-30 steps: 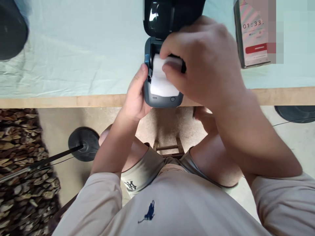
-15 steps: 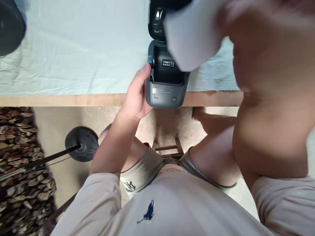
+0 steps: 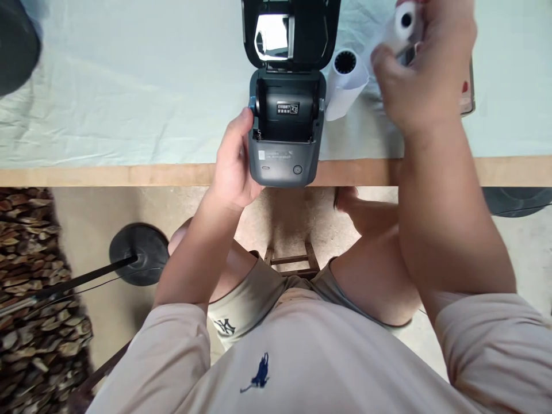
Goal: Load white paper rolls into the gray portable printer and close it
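A small dark grey label printer (image 3: 282, 158) sits at the table's near edge with its lid (image 3: 290, 34) flipped up, and its paper bay is bare. My left hand (image 3: 233, 164) grips the printer's left side. A white paper roll (image 3: 345, 83) lies on the cloth just right of the printer. Farther right and higher, my right hand (image 3: 425, 75) is closed around a second white roll (image 3: 401, 26), blurred by motion, above a phone that it mostly hides.
A pale green cloth (image 3: 129, 98) covers the wooden table (image 3: 129, 174). A dark round object (image 3: 17, 49) sits at the far left. Below the table are a black stand base (image 3: 138, 253) with a pole, a patterned rug (image 3: 30, 299) and my knees.
My right hand lifted the white roll out of the printer's bay and carried it up and to the right. The bay now shows bare. My left hand kept its hold on the printer.
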Action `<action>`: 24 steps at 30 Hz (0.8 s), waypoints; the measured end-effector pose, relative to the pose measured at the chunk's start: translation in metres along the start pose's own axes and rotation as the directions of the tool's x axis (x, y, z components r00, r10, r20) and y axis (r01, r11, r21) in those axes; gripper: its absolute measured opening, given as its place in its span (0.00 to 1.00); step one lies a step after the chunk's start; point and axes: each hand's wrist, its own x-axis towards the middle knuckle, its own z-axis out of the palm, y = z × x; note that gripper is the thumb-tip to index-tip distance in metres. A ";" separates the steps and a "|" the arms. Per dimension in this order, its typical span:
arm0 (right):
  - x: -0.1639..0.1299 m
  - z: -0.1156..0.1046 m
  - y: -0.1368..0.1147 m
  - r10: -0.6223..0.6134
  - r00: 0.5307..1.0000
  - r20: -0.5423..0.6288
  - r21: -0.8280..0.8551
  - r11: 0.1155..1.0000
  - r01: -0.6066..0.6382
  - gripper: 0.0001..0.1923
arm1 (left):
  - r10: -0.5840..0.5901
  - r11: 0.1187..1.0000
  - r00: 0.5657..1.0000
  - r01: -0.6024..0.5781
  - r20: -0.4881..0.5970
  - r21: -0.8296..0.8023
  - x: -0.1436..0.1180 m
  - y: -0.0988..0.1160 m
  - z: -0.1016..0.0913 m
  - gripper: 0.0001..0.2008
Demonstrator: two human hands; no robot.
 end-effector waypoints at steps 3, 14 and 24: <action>-0.001 0.001 -0.014 0.094 0.995 0.015 -0.040 0.995 -0.094 0.28 | -0.033 0.999 0.999 0.032 -0.028 -0.019 -0.001 0.000 0.000 0.20; -0.028 0.005 -0.072 -0.039 0.987 0.158 -0.385 0.918 0.098 0.22 | -0.012 0.999 1.000 0.013 -0.020 0.040 0.001 -0.001 0.000 0.22; -0.015 0.014 -0.072 0.081 0.992 0.098 -0.228 0.972 -0.056 0.29 | -0.045 0.999 0.998 0.046 -0.043 0.027 -0.001 0.001 0.000 0.23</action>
